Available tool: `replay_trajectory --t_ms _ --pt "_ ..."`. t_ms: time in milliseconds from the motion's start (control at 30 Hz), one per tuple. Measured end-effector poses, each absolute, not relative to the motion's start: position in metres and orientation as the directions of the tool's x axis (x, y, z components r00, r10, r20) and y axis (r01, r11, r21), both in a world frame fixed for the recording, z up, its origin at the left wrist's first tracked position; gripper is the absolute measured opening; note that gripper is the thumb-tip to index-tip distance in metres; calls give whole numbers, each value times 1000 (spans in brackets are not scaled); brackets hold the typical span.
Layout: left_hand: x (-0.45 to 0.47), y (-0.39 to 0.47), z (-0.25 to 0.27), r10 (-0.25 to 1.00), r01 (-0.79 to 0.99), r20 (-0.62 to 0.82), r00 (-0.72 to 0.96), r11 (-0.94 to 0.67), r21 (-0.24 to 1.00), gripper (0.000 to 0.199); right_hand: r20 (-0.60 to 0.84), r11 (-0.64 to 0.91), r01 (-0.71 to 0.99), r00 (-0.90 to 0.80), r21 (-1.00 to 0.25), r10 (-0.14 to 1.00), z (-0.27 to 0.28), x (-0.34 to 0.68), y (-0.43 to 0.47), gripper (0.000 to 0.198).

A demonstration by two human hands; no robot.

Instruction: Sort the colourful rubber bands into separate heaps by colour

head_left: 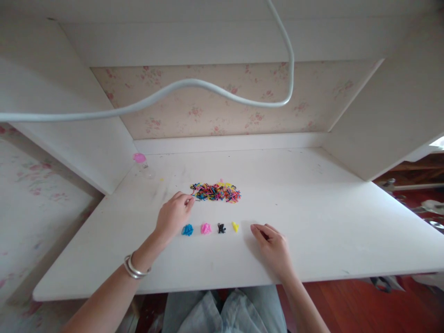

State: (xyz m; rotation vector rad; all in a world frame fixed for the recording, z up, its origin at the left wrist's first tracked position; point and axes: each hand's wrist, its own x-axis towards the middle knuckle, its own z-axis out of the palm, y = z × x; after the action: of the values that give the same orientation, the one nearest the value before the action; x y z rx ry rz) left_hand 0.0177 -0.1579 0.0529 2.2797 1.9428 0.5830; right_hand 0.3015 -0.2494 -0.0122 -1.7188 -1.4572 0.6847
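A long heap of small multicoloured rubber bands [215, 192] lies on the white desk. At the heap's left end, my left hand [174, 213] has thumb and forefinger pinched together; whether a band is between them is too small to tell. Nearer to me, four little piles sit in a row: blue bands [188, 230], pink bands [206, 228], black bands [221, 228] and yellow bands [235, 226]. Just right of the yellow ones, my right hand [272, 245] rests on the desk with fingers curled and closed; its inside is hidden.
A clear container with a pink part [139, 158] stands at the desk's back left corner. A white cable [194, 83] hangs across the upper view. Side panels [388, 106] and a back ledge [229, 142] bound the white desk [329, 222].
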Motion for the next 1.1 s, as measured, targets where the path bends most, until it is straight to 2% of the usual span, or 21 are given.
replay_trajectory --t_ms 267,433,600,1100 --pt "67 -233 42 905 927 350 241 -321 191 25 73 -51 561 197 -827 978 -13 302 -250 37" --pt "85 -243 21 839 929 463 286 -361 81 20 72 -51 553 198 -832 978 -12 302 -251 37" --pt "93 -243 9 822 925 470 322 -379 29 20 63 -60 543 205 -838 977 -11 301 -251 38" --pt "93 -241 10 895 916 309 323 -377 135 30 77 -43 549 194 -835 978 -11 302 -250 39"
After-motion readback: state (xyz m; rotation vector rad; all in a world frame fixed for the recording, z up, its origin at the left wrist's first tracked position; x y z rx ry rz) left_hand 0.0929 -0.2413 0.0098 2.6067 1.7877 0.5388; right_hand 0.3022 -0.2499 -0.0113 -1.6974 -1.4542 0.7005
